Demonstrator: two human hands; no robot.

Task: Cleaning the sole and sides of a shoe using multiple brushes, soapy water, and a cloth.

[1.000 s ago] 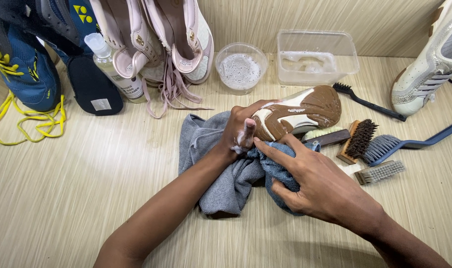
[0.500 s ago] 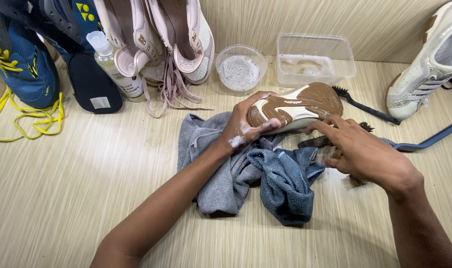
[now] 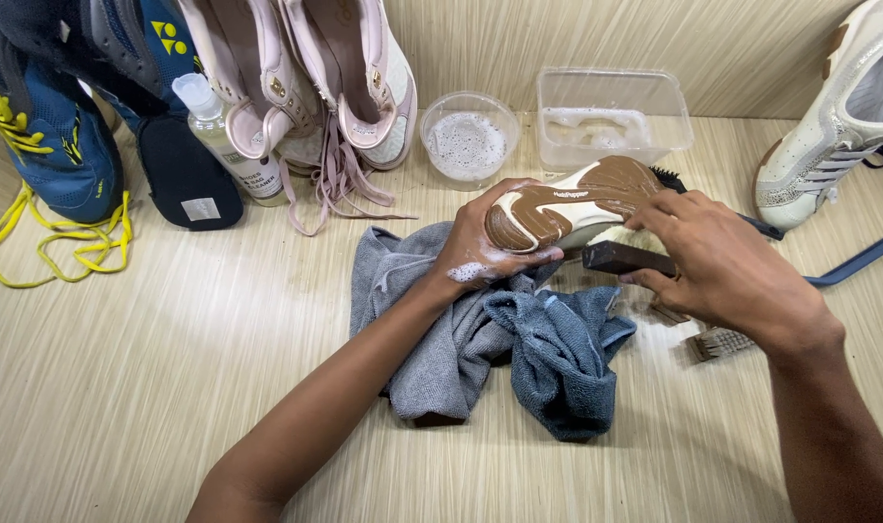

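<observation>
I see the table (image 3: 151,387) running wide under everything, with a grey cloth (image 3: 441,329) bunched at its middle. On that cloth, my left hand (image 3: 480,247) is closed around the toe end of the shoe (image 3: 582,199), foam on the knuckles, holding it sole-up. The shoe's long axis runs left to right, rising slightly toward the heel on the right. My right hand (image 3: 722,266) is curled shut on a dark-handled brush (image 3: 625,254), its pale bristles pressed to the shoe's near side, just below the sole. So the shoe lies directly between my hands, the left already on it, the right touching only through the brush. Behind stand a foamy bowl (image 3: 468,136) and a clear tub (image 3: 611,116). A second small brush (image 3: 722,342) lies beside my right wrist.
</observation>
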